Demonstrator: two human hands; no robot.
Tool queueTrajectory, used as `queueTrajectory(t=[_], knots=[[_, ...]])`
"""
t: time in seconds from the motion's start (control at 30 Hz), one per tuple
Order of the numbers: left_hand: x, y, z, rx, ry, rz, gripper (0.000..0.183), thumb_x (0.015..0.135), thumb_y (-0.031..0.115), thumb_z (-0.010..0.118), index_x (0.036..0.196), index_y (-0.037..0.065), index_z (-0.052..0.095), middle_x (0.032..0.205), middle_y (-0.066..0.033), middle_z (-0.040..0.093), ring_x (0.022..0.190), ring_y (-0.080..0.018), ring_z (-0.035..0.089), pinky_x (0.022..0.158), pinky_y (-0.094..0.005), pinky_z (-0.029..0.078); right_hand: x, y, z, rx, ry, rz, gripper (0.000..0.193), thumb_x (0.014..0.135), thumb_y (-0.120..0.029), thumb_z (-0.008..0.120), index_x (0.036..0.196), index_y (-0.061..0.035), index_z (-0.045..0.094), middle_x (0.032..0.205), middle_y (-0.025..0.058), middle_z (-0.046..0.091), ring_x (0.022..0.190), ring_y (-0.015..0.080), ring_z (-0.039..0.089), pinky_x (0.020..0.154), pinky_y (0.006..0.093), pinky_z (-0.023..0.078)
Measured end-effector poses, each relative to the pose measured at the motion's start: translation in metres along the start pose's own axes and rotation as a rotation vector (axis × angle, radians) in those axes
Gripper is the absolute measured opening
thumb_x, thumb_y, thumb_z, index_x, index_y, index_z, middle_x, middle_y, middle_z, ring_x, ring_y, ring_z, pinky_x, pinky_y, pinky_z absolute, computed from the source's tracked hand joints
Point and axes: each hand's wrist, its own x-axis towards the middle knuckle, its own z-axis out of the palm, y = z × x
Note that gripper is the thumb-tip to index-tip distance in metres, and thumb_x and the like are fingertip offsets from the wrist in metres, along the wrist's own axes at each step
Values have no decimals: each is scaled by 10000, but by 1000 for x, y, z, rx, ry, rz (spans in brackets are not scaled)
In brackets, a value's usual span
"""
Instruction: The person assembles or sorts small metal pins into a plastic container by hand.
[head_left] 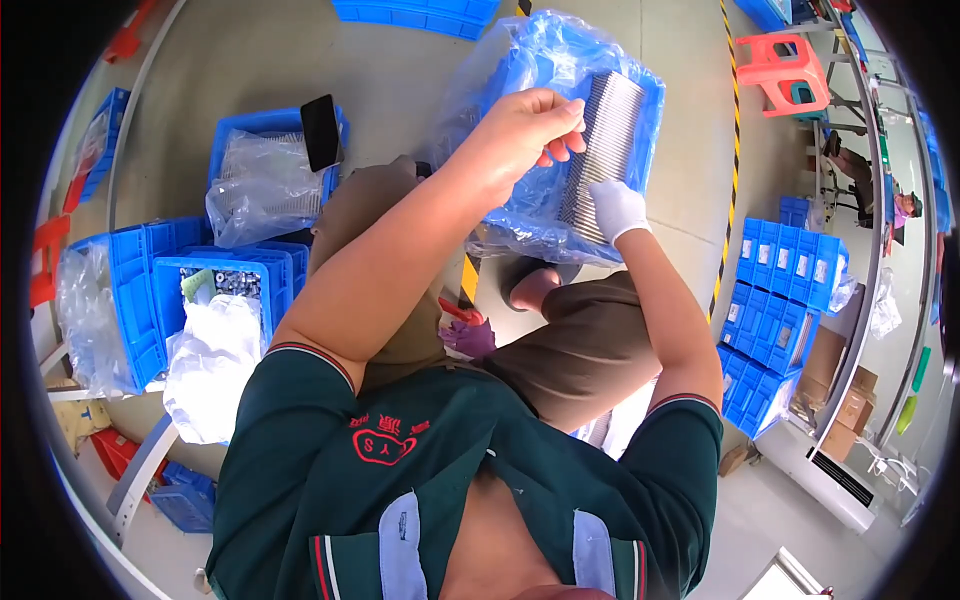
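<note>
Metal parts (pixel 612 120) line the right side of the blue bin (pixel 655 112). Left hand (pixel 545 128): fingers pressed together, contents undetermined. Gloved right hand (pixel 618 208) touches the parts; finger grip undetermined. Uneven pressure could topple them; loose film (pixel 475 110) could snag.

At the upper centre, a ridged, silvery metallic surface is formed by the row of thin parts (pixel 608 125). Smooth plastic is seen in the blue bin (pixel 653 120), which is draped with a glossy, crinkled clear plastic bag (pixel 545 45). A matt, fabric-like finish is shown by the white glove (pixel 617 209). The shirt (pixel 460 430), lower centre, is made of matt cloth; the phone (pixel 321 133), upper left, is glossy-faced.
</note>
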Motion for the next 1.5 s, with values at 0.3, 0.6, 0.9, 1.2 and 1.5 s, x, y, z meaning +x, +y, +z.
queueTrajectory(t=[0.3,0.6,0.9,1.2,1.5], knots=[[-2,-2,-2,15,-11,9,236,852,318,520,816,89,564,751,-6,582,662,-68,494,635,-214,382,-10,-21,-7,-403,-28,-477,196,782,-179,500,924,-149,632,1054,-31,539,1136,145,388,802,304,391],[2,-3,-3,33,-34,10,247,844,315,535,866,71,565,786,-31,586,678,-89,508,625,-212,391,-22,-32,-17,-497,-170,-533,203,765,-206,524,911,-166,658,1030,-40,555,1135,146,378,835,304,344],[11,-4,-12,-14,-42,-39,194,840,266,558,869,74,566,797,-46,598,689,-101,532,631,-230,411,-122,58,-39,436,866,214,219,782,-183,479,923,-96,623,899,123,607,822,295,572,741,359,453],[11,-21,0,99,-41,-104,187,861,259,529,895,76,536,804,-39,567,703,-113,505,625,-241,393,-348,57,170,919,-100,708,230,744,-198,513,893,-82,643,767,95,630,713,238,608,665,343,472],[17,-45,10,191,19,-195,189,861,266,527,860,77,521,794,-37,543,684,-122,473,595,-246,377,-349,31,234,507,-66,1049,224,739,-211,508,861,-82,644,760,96,628,706,254,607,666,354,473]])
